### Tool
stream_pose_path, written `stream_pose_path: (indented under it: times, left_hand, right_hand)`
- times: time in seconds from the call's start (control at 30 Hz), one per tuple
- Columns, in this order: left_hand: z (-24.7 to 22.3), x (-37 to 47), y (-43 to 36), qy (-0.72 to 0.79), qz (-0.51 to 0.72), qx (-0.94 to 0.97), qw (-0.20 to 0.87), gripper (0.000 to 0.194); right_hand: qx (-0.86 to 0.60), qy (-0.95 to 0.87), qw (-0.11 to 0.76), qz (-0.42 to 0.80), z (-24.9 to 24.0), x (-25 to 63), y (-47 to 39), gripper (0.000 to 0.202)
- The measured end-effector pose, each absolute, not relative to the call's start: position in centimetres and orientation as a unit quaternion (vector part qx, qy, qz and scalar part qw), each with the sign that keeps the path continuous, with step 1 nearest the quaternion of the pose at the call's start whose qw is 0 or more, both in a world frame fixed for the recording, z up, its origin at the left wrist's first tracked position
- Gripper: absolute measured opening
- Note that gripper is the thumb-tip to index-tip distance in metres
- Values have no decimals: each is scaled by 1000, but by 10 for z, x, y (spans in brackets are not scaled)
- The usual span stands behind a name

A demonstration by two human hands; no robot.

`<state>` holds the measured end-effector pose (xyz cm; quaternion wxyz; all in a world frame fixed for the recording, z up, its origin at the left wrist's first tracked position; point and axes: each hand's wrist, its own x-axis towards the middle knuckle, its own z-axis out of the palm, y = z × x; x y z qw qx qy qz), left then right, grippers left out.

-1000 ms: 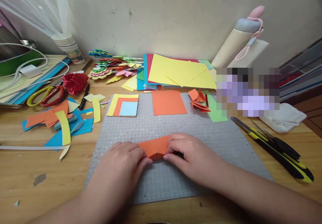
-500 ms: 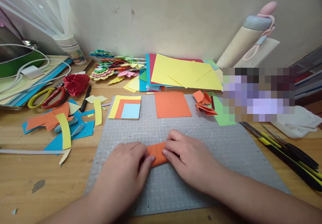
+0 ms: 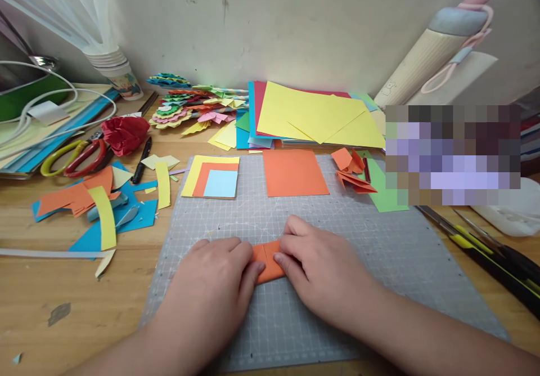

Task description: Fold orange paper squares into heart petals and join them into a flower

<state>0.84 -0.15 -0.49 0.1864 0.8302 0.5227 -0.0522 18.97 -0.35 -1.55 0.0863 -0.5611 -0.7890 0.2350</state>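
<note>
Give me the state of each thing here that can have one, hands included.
Left hand, closed on the folded orange paper
Right hand, closed on the paper's other end
Folded orange paper, creased, between both hands
Orange square, flat
Cutting mat, spread flat
Scissors, lying down; open or shut unclear
Red paper, crumpled
Cups, stacked, holding straws
Bottle, lid on
Craft knife, lying down

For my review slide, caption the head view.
Left hand and right hand hold folded orange paper over a gridded mat.
</note>
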Motion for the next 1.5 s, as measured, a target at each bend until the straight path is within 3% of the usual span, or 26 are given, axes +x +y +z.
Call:
stream_pose_path:
  times: [0.27, 0.43, 0.6, 0.83, 1.17, 1.3, 1.5]
  left_hand:
    - [-9, 2, 2, 517, 17, 832, 202, 12]
    - [-14, -3, 5, 445, 58, 872, 197, 24]
    - [-11, -1, 10, 464, 45, 864, 192, 21]
    - [-11, -3, 15, 470, 60, 862, 181, 20]
    - [-13, -4, 17, 470, 62, 865, 163, 15]
    - [-12, -4, 17, 471, 63, 864, 165, 14]
    - [-13, -3, 18, 469, 66, 866, 161, 15]
  right_hand:
    - [-569, -785, 81, 232, -14, 189, -1, 23]
    - [-569, -785, 80, 233, -15, 189, -2, 25]
    - [-550, -802, 88, 213, -19, 192, -4, 23]
    - [-441, -866, 182, 151, -6, 199, -24, 29]
    - [-338, -933, 63, 105, -14, 182, -39, 28]
    - [-319, -942, 84, 58, -19, 177, -40, 26]
    - [-326, -933, 125, 81, -25, 183, -41, 25]
